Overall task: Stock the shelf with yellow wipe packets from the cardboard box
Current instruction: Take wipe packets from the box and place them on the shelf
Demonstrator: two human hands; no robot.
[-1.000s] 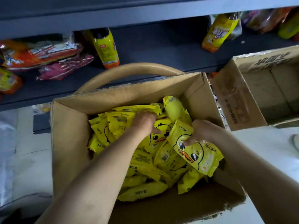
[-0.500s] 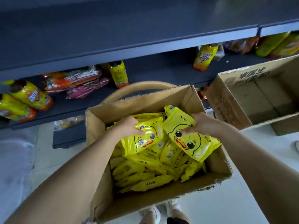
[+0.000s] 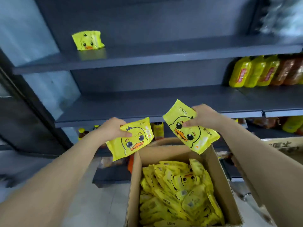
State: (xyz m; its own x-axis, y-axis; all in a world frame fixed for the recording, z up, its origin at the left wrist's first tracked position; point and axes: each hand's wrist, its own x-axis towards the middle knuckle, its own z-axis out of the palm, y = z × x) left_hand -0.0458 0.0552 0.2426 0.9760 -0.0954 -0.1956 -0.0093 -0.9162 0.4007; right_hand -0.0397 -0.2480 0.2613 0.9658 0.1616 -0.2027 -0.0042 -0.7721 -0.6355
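Now each hand, left hand point(image 3: 110, 130) and right hand point(image 3: 202, 116), pinches a glossy yellow duck-faced packet, left packet point(image 3: 131, 140) and right packet point(image 3: 191, 128), above the cardboard box point(image 3: 218, 174).

My only view sits on the head, facing the shelves point(image 3: 147, 63) close up, tilted down onto the box point(image 3: 133, 185)

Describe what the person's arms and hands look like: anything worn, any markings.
Left grip and right grip are bare hands: no gloves, rings or markings show. The left forearm and right forearm are uncovered as far as the frame reaches; no sleeve, watch or bracelet is in view.
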